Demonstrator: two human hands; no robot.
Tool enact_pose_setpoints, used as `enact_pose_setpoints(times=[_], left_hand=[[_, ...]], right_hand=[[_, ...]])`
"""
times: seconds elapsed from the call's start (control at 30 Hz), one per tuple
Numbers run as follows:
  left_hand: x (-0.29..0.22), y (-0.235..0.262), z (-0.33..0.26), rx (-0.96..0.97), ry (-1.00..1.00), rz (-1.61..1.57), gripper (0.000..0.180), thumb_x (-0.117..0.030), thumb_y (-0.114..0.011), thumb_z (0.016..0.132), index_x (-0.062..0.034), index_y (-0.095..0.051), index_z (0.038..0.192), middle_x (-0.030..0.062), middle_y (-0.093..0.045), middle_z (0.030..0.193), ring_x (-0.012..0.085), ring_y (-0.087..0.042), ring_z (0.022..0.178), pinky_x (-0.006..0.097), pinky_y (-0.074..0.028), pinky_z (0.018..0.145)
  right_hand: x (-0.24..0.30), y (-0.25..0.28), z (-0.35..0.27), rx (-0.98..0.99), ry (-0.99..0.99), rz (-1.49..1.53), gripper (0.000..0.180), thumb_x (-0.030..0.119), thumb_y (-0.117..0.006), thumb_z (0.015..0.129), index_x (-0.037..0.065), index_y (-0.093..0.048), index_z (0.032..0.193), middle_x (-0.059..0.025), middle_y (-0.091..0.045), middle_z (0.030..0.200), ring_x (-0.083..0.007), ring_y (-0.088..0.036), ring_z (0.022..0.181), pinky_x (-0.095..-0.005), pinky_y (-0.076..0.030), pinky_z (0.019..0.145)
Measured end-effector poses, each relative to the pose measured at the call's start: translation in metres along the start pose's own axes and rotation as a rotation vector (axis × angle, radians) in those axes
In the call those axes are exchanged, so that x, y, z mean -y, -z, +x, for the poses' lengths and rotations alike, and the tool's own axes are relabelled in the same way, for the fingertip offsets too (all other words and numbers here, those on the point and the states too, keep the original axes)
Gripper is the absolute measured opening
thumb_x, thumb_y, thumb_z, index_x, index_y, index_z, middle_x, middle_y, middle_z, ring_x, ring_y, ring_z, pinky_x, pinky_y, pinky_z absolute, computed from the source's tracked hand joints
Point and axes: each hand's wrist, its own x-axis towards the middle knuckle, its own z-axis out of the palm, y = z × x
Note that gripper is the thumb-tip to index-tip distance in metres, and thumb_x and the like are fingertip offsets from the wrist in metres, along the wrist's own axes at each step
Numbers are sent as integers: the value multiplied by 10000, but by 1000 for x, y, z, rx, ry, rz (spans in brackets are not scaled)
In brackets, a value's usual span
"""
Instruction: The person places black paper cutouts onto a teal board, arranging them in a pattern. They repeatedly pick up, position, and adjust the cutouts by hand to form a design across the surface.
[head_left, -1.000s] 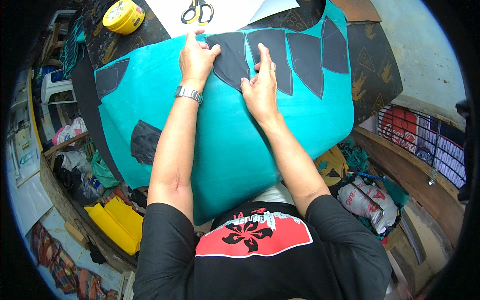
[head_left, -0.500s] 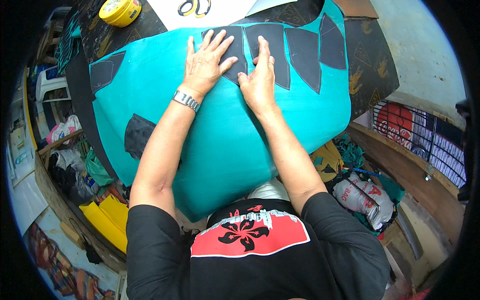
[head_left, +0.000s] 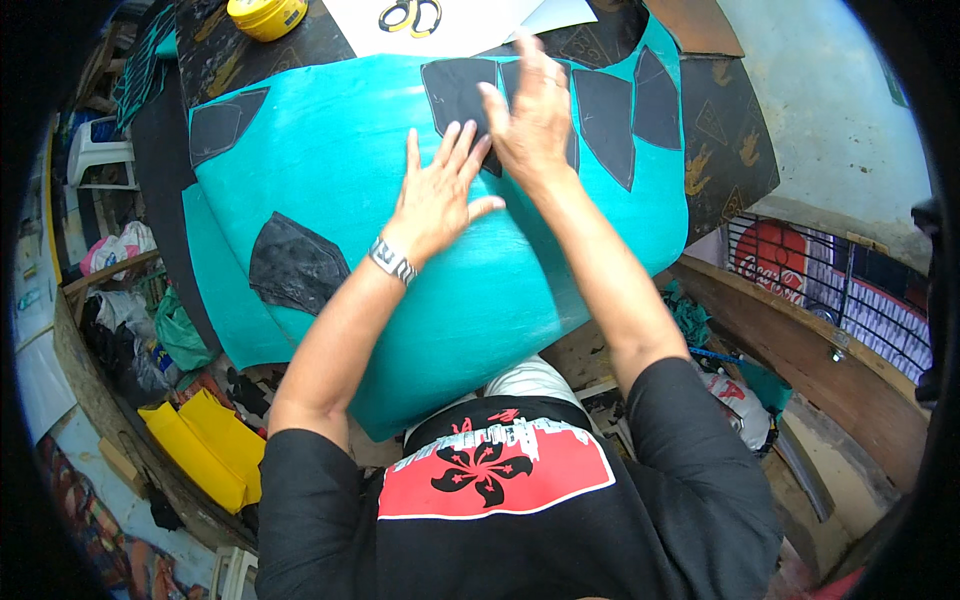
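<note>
A large teal sheet [head_left: 420, 320], leather-like, lies over the dark table and hangs toward my lap. My left hand [head_left: 437, 200], fingers spread, rests on it just below a black cut piece [head_left: 455, 88]. My right hand [head_left: 532, 115] is over the neighbouring black piece [head_left: 510, 74], fingers stretched out and partly covering it; whether it touches is unclear. To its right lie another pointed black piece [head_left: 605, 115] and a narrower one [head_left: 656, 98]. A black piece [head_left: 225, 128] sits at the sheet's far left corner, and a wrinkled black piece [head_left: 295, 265] lies left of my left forearm.
Yellow-and-black-handled scissors [head_left: 410, 15] lie on white paper [head_left: 355, 35] at the far edge, near a yellow tub [head_left: 266, 15]. The dark patterned table [head_left: 735, 150] shows at right. Left below stand a white stool [head_left: 100, 155], bags and folded yellow material [head_left: 205, 450].
My left hand has slid toward me, off the black piece onto the teal sheet. My right hand has moved a little farther away, its fingers straightened. The view has shifted slightly.
</note>
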Motion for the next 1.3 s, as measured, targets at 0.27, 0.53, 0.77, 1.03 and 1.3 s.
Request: enact_pose_setpoints(times=[0.27, 0.53, 0.77, 1.03, 1.3], left_hand=[[-22, -2, -27, -121, 102, -246, 902, -550, -684, 859, -39, -377, 1536, 174, -340, 1609, 308, -312, 1499, 628, -134, 1217], [-22, -8, -27, -112, 121, -237, 848, -541, -675, 865, -112, -396, 1542, 147, -328, 1620, 303, -305, 1501, 633, -184, 1201], [-22, -8, -24, -59, 150, -167, 788, -591, -627, 889, -127, -449, 1501, 111, -340, 1622, 276, -293, 1513, 675, -170, 1182], [-5, 37, -124, -338, 143, -419, 310, -301, -718, 901, -124, -696, 1154, 92, -644, 1306, 269, -564, 1278, 594, -289, 1144], [42, 35, -274, -729, 831, -845, 262, 58, -677, 884, -24, -638, 1129, 100, -714, 1071, 193, -686, 990, 335, -537, 910]], right_hand=[[-13, -86, 38, 224, 609, -178, 662, 234, -695, 910, 257, -441, 1521, -132, -534, 1376, -284, -564, 1112, -446, -445, 904], [-4, -120, 90, 513, 358, 108, 567, 207, -580, 962, 137, -437, 1506, -247, -474, 1444, -469, -371, 1390, -516, -339, 1148], [-12, -105, 35, 182, 344, 74, 547, 258, -645, 918, 37, -498, 1396, -282, -517, 1374, -471, -479, 1289, -530, -407, 1072], [78, -10, -78, 31, -75, 503, 774, -51, -714, 831, 61, -363, 1512, -95, -563, 1128, -151, -579, 883, -304, -528, 772], [214, -52, -149, 569, 399, 412, 830, 11, -727, 771, 119, -385, 1520, -211, -556, 1255, -376, -607, 1059, -462, -500, 891]])
